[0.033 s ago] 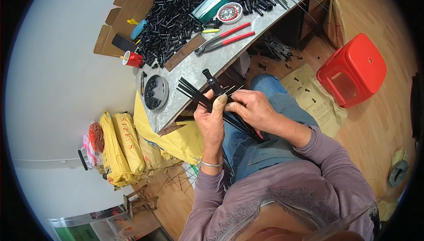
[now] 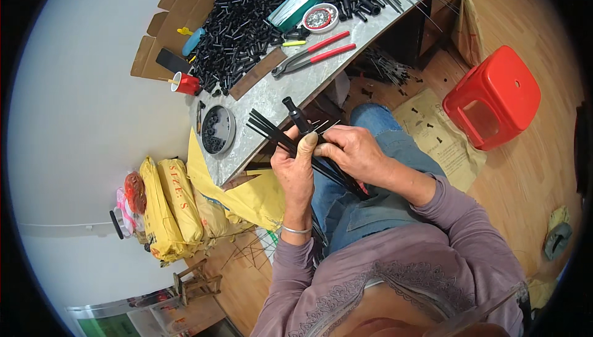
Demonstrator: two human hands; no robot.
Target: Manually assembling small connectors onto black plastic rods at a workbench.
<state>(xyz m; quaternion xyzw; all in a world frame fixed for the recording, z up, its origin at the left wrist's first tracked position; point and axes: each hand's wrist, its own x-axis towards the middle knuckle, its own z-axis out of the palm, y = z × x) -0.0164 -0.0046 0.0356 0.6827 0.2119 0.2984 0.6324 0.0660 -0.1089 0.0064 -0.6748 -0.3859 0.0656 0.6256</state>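
Over my lap, my left hand [image 2: 295, 167] is closed round a bundle of thin black rods [image 2: 267, 128]. The same hand grips a black tubular fitting [image 2: 295, 111] with a flared tip, its thumb pressed near the lower end. The rods fan out past the fingers toward the table, and their other ends run down across my jeans. Close against the left thumb, my right hand [image 2: 359, 151] is pinched shut; what lies in its fingers is hidden. A few thin pale strands [image 2: 319, 124] stick out between the hands, beside the fitting.
Ahead, a grey table [image 2: 247, 117] bears a heap of black fittings [image 2: 247, 28], red-handled pincers [image 2: 315, 54], a green box [image 2: 295, 8] and a round tin [image 2: 218, 129]. A red stool [image 2: 500, 96] stands right, yellow sacks [image 2: 179, 201] left.
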